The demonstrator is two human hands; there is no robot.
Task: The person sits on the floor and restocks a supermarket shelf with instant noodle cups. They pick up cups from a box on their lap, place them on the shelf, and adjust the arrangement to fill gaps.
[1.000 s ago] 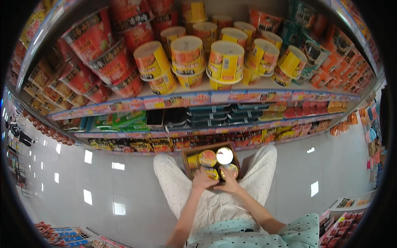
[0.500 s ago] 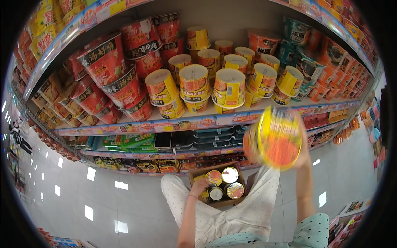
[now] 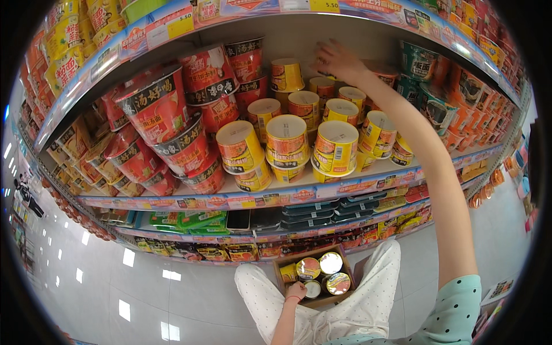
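Note:
My right hand (image 3: 340,62) reaches to the back of the shelf. Its fingers curl around a yellow noodle cup (image 3: 328,75), mostly hidden by the hand, above another yellow noodle cup (image 3: 322,87). Low in the view, my left hand (image 3: 296,291) is at the near left part of an open cardboard box (image 3: 345,260) between my legs. Its fingers are closed at the side of a pale-topped noodle cup (image 3: 312,290). Several more cups stand in the box, among them one with a printed lid (image 3: 338,283) and one with a bright, shiny top (image 3: 330,263).
Stacked yellow noodle cups (image 3: 336,150) line the shelf's front (image 3: 270,198). Large red noodle tubs (image 3: 152,103) rise at their left; green tubs (image 3: 418,62) and orange ones stand at the right. An upper shelf edge (image 3: 247,11) hangs above. Flat packs (image 3: 187,221) lie on lower shelves.
My right hand has carried the yellow noodle cup from in front of the shelf to its back. Within the box, my left hand has shifted nearer to me, to the pale-topped cup. The view has shifted.

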